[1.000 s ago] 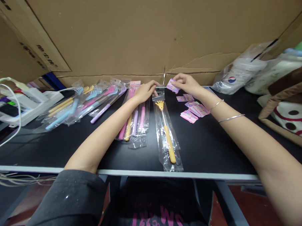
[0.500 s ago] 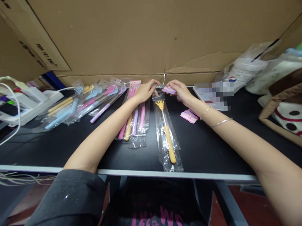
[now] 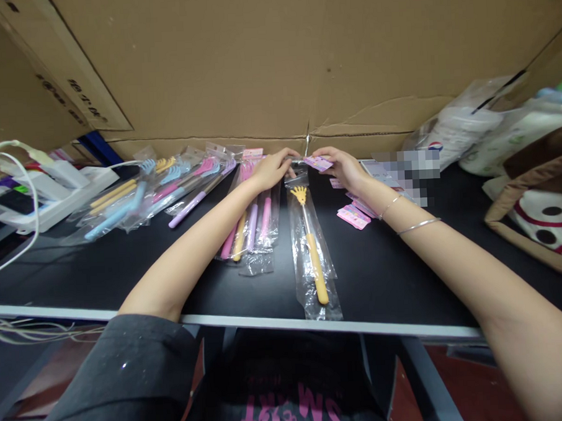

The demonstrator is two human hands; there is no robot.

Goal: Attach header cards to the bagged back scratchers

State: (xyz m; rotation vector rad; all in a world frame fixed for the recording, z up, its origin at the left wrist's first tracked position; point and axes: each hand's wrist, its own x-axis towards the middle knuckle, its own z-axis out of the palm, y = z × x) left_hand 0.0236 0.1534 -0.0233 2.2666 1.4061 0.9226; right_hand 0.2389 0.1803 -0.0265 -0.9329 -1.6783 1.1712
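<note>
A yellow hand-shaped back scratcher (image 3: 317, 265) lies in a clear plastic bag (image 3: 306, 296) before me, its handle toward the table's front edge. My left hand (image 3: 274, 168) is at the bag's far end, fingers curled and closed on its top edge; the fingertips are partly hidden. Between the thumb and fingers of my right hand (image 3: 344, 168) is a small pink and purple card (image 3: 319, 163), held just right of the bag's top. More such cards lie in a loose pile (image 3: 354, 216) below my right wrist.
Several bagged back scratchers (image 3: 252, 227) lie under and beside my left forearm, with another bagged group (image 3: 168, 184) farther left. A white power strip (image 3: 57, 195) with cables is at the left. On the right are a bagged cup (image 3: 459, 134) and a brown-handled bag (image 3: 537, 218). Cardboard (image 3: 256, 62) walls the back.
My right hand has shifted slightly to the right with the card, which now shows more of its face. My left hand and the yellow back scratcher have stayed nearly in place.
</note>
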